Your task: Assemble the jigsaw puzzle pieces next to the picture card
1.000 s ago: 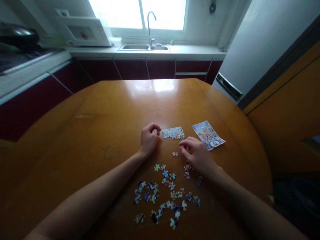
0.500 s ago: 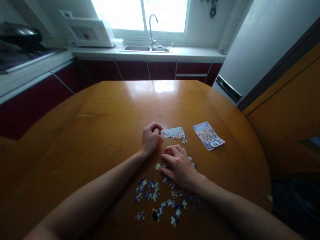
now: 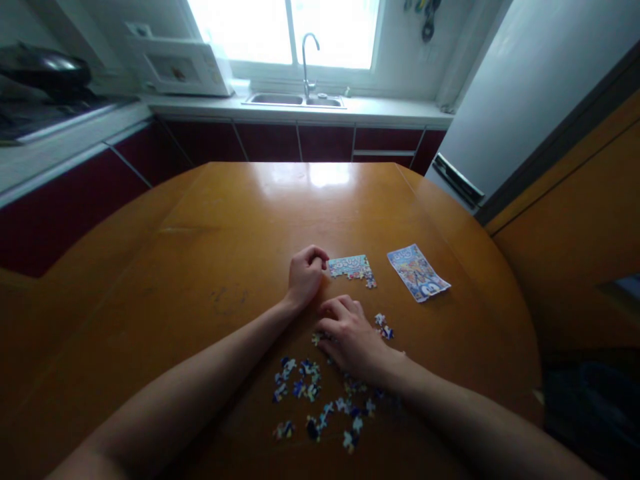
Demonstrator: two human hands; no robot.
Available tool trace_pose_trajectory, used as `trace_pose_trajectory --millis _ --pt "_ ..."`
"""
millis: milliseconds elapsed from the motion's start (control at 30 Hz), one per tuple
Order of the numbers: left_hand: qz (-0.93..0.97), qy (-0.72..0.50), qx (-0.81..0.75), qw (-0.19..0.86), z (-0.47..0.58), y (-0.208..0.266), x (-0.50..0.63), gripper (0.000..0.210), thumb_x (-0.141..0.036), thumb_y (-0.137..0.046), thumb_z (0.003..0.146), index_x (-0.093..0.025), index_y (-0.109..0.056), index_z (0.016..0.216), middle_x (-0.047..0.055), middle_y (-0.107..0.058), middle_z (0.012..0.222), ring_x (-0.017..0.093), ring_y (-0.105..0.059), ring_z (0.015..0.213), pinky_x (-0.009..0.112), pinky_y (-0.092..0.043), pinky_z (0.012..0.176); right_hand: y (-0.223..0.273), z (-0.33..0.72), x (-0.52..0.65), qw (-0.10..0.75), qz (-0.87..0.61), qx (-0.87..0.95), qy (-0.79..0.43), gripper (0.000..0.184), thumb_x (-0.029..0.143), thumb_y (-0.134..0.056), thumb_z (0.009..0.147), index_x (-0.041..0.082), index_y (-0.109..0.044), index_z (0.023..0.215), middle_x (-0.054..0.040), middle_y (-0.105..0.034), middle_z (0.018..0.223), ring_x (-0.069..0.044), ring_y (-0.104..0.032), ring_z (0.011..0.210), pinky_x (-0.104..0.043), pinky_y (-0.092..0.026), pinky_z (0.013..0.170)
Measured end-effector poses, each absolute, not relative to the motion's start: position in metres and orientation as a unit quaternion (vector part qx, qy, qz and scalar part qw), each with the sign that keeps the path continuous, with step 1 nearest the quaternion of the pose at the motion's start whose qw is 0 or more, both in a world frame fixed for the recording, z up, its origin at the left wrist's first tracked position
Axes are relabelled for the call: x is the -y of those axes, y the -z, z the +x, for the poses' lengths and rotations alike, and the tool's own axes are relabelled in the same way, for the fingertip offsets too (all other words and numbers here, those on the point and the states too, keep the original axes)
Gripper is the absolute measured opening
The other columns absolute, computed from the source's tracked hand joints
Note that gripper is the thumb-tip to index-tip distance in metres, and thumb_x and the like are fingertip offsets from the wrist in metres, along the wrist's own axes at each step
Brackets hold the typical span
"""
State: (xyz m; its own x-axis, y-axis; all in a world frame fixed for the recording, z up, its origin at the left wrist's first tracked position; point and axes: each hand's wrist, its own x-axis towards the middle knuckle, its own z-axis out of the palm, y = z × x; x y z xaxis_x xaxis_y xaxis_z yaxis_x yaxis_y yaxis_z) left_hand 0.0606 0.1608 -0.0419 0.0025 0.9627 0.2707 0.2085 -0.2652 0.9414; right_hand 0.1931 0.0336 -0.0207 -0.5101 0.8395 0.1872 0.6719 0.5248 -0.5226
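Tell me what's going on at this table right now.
A person is doing a small jigsaw on a round wooden table in a kitchen. The left hand is curled in a loose fist beside the joined strip at its left end. The right hand lies palm down over the loose pieces, fingers at a piece near the pile's top; what it holds, if anything, is hidden. A picture card lies flat to the right of the strip.
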Motion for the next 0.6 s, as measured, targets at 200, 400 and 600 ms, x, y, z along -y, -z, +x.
trace_pose_trajectory --millis 200,400,600 --pt "0.607 -0.516 -0.482 0.365 0.061 0.041 -0.16 0.017 -0.014 -0.046 0.073 -0.017 -0.061 0.067 -0.002 -0.055 0.058 0.013 -0.051 0.057 0.024 -0.039 0.057 0.013 0.193 -0.036 0.187 -0.404 0.875 -0.19 0.008 0.019 -0.06 0.092 0.02 -0.064 0.1 -0.0095 -0.064 0.118 -0.025 -0.047 0.111 -0.04 -0.034 0.096" --pt "0.611 -0.511 -0.487 0.359 0.06 0.038 -0.158 0.016 -0.013 -0.047 0.073 -0.018 -0.061 0.067 -0.002 -0.056 0.059 0.013 -0.051 0.058 0.024 -0.038 0.057 0.019 0.194 -0.04 0.21 -0.336 0.893 -0.213 0.014 0.018 -0.054 0.095 0.021 -0.065 0.088 -0.0013 -0.069 0.085 -0.017 -0.056 0.086 -0.035 -0.035 0.09" --pt "0.606 -0.511 -0.488 0.366 0.059 0.038 -0.158 0.016 -0.015 -0.047 0.073 -0.018 -0.061 0.066 -0.002 -0.055 0.057 0.014 -0.051 0.057 0.025 -0.038 0.057 0.01 0.222 -0.067 0.364 -0.415 0.785 -0.282 0.013 0.02 -0.061 0.092 0.023 -0.073 0.089 -0.0028 -0.073 0.089 -0.017 -0.064 0.085 -0.033 -0.046 0.081"
